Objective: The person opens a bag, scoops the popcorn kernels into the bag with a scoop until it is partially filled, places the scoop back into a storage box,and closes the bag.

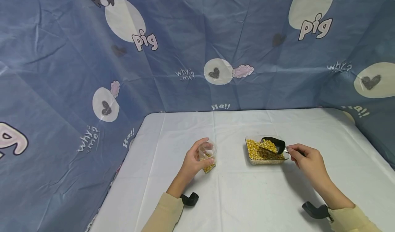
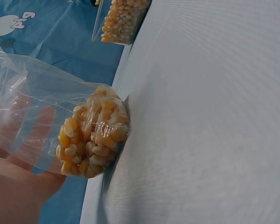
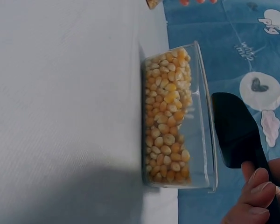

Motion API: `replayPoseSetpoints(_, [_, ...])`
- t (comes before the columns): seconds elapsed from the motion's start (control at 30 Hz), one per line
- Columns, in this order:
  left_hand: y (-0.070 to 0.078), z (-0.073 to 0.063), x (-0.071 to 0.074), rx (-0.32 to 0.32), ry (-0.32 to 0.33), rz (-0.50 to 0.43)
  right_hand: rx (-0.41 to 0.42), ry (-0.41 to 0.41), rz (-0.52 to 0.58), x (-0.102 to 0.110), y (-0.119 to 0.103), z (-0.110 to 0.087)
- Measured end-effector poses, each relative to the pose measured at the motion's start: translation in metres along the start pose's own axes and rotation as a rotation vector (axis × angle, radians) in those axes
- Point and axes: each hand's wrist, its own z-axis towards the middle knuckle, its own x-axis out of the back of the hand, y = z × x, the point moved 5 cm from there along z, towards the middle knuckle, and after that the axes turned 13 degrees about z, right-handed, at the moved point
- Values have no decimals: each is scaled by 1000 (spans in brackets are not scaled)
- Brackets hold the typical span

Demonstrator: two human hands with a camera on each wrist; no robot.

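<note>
- Pale yellow sleeves [image 1: 353, 220] come in from the bottom edge, one on each arm, with a black wrist mount [image 1: 190, 199] beside each cuff.
- Left hand [image 1: 195, 160] is clamped round a clear plastic bag [image 2: 60, 77], thumb on the near side, the other fingers round the far side.
- Yellow and whitish corn kernels [image 2: 95, 133] fill the bottom of that bag, which is held upright just at the counter; whether it touches, I cannot tell.
- Right hand [image 1: 308, 160] pinches the handle of a black scoop [image 3: 235, 126] between thumb and fingers.
- Clear rectangular box [image 3: 199, 154] stands on the counter, to the right of the bag and well apart from it; its corn is heaped higher at the left end.
- Over the box's right part, the scoop carries a load of kernels; whether it touches the rim is unclear.
- White cloth covers the counter [image 1: 247, 197].
- Blue printed curtain [image 1: 172, 95] hangs behind and at both sides, with "pig" and "Ha!!" lettering.
</note>
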Motion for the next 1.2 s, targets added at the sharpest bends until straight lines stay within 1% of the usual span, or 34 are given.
replayPoseSetpoints(0.07, [6, -1, 0, -1, -3, -2, -2, 1, 21, -1, -1, 0])
replayPoseSetpoints(0.2, [10, -1, 0, -6, -3, -9, -4, 7, 63, -3, -4, -2])
replayPoseSetpoints(0.37, [8, -2, -1, -3, -2, -28, 1, 16, 91, -5, -8, -1])
replayPoseSetpoints(0.5, [6, -2, 0, 3, -5, -18, 0, 22, 117, -7, -11, 0])
replayPoseSetpoints(0.73, [4, -2, 0, 10, -11, -5, 0, 12, 178, -13, -17, 1])
replayPoseSetpoints(0.9, [5, -2, -1, 3, -11, -7, 5, 7, 194, -18, -23, 3])
replayPoseSetpoints(1.2, [4, -1, 0, 11, -19, -7, 21, -19, 229, -30, -30, 6])
